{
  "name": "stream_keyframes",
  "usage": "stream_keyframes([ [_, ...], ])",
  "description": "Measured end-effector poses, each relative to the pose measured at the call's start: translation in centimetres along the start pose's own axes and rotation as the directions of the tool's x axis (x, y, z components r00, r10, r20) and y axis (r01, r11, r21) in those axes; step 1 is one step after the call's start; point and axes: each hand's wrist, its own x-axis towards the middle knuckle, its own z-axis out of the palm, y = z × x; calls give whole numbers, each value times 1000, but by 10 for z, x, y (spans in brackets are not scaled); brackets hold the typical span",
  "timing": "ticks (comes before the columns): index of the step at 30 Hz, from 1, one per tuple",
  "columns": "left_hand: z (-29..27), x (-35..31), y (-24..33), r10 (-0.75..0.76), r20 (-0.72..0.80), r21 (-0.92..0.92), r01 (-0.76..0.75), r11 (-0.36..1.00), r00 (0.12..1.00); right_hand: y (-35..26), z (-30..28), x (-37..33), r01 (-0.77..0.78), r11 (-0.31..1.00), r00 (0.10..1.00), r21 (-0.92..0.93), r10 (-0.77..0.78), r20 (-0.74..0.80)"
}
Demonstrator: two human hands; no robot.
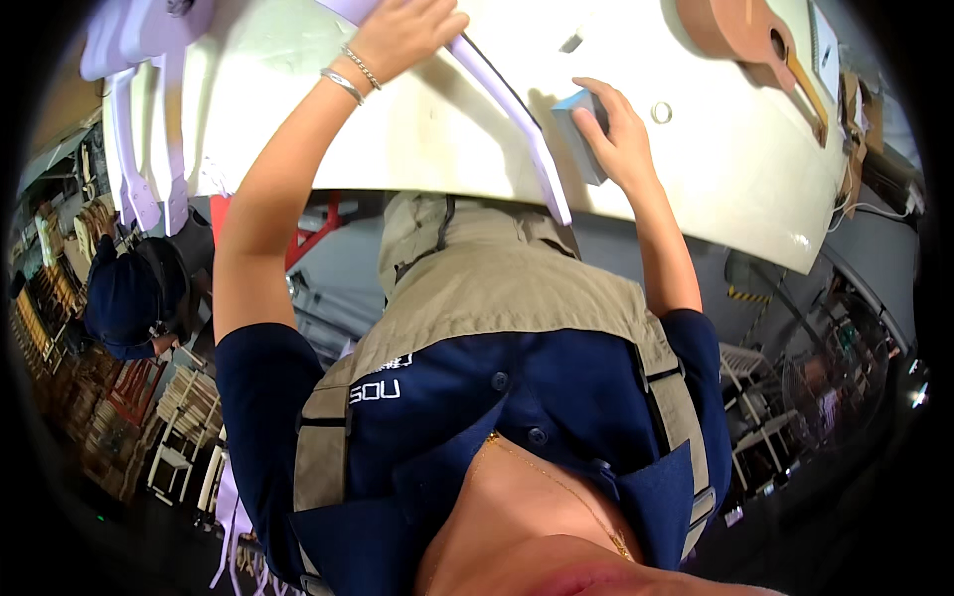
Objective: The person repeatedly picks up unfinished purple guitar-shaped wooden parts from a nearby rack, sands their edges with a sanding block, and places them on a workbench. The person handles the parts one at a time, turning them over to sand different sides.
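A lilac guitar-shaped instrument (pixel 505 91) lies on the pale table, its body cut off by the top edge of the view. Its slim neck with a dark edge slants toward me, and the head end sticks out past the near table edge. My left hand (pixel 405 36) is closed over the upper part of this instrument, fingers partly hidden. To the right of the neck, my right hand (pixel 618 134) grips a grey block with a blue top (pixel 580 139), thumb on the near side and fingers over the far side. The block stands apart from the neck.
Other lilac instruments (pixel 149 45) lie at the table's left, necks overhanging the edge. A brown wooden ukulele (pixel 730 35) is at the far right, beside a spiral notebook (pixel 824 50). A small ring (pixel 661 112) and a small block (pixel 570 42) lie nearby. Another person (pixel 129 298) works at left.
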Motion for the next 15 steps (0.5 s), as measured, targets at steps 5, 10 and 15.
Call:
stream_keyframes([
  [5, -51, 10, -4, -43, 40, -97, 47, 994, 998, -8, 15, 2, 35, 998, 998, -51, -32, 59],
  [10, -81, 31, -64, -216, -29, -127, 211, 969, 976, 1, 17, 5, 111, 990, 994, -86, -111, -1],
  [15, -45, -6, -118, -206, 53, -240, 213, 947, 977, -7, 16, 8, 139, 985, 990, -101, -136, 35],
])
